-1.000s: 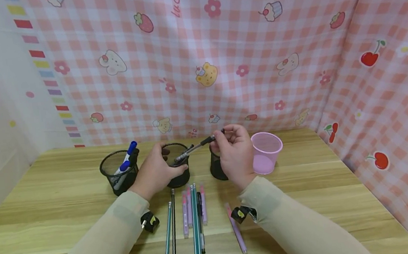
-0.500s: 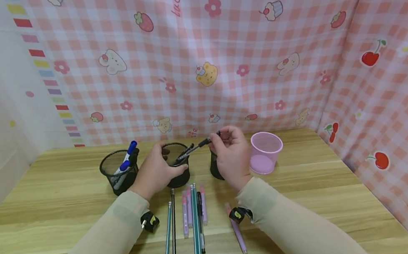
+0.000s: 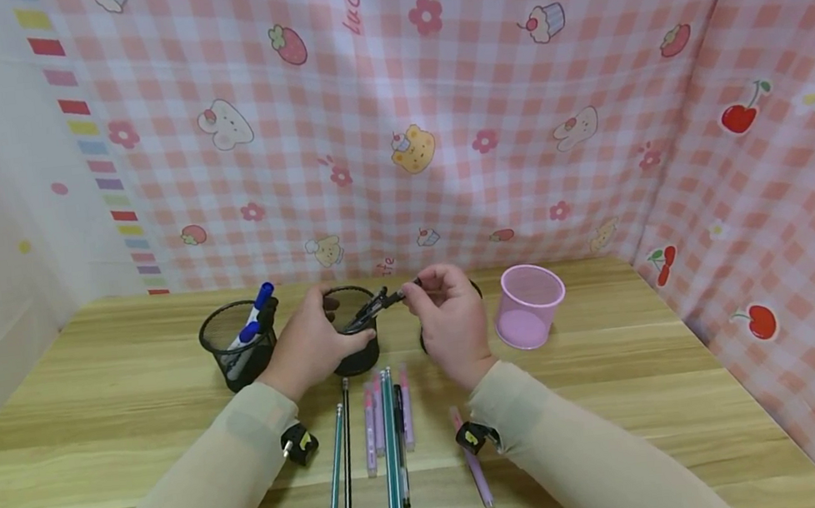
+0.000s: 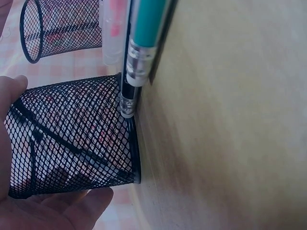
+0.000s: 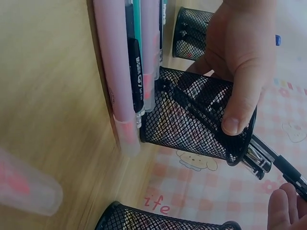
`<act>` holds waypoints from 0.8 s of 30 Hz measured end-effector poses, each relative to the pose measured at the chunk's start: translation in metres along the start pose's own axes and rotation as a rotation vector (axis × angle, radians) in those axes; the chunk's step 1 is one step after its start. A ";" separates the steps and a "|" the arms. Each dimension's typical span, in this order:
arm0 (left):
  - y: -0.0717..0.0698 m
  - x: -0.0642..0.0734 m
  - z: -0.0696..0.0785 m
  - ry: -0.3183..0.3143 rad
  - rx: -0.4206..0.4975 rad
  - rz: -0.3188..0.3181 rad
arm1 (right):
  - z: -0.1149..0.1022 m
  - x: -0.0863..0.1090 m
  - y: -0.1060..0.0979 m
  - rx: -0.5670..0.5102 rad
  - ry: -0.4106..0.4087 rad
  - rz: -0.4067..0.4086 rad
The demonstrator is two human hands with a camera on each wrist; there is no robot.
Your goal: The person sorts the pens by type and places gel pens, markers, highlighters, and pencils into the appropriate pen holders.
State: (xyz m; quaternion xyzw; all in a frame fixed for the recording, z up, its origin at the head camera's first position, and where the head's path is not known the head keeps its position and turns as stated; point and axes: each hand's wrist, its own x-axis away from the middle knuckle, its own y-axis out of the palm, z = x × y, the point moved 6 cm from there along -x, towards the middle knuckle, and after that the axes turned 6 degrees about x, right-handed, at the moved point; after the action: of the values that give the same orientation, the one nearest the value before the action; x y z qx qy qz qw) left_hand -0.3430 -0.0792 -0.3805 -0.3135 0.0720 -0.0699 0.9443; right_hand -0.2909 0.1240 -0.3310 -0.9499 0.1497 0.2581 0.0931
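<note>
In the head view my left hand [image 3: 312, 340] grips a black mesh pen cup [image 3: 359, 362], thumb on its near side and fingers around the far side. Several black pens lean inside, their ends sticking out over the rim in the right wrist view. My right hand [image 3: 454, 328] pinches a black gel pen [image 5: 284, 166] by its upper end. That pen slants down to the left, its lower part within the cup's mouth. Another black mesh cup [image 5: 163, 221] stands mostly hidden behind my right hand in the head view.
At left, a black mesh cup [image 3: 227, 362] holds blue-capped markers [image 3: 260, 302]. A pink cup [image 3: 516, 319] stands at right. In front lie green pencils [image 3: 390, 457], a black pencil [image 3: 347, 462], lilac highlighters [image 3: 370, 443] and a black pen [image 3: 401, 431]. One highlighter [image 3: 481, 480] lies under my right wrist.
My right hand has moved left and slightly down, sliding the gel pen deeper into the cup. My left hand keeps its hold on the cup in the same place.
</note>
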 end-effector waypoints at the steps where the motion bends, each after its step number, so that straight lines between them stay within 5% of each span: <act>1: 0.000 0.000 0.000 -0.001 0.000 -0.001 | 0.000 0.001 0.000 0.011 0.000 -0.012; 24: 0.001 0.001 0.001 -0.014 -0.006 -0.003 | 0.005 0.005 0.005 0.167 0.048 -0.110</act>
State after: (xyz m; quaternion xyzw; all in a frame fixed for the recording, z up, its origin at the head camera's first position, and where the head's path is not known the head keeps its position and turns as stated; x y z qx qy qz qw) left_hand -0.3415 -0.0785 -0.3802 -0.3169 0.0654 -0.0689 0.9437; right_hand -0.2908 0.1194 -0.3389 -0.9516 0.1204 0.2164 0.1822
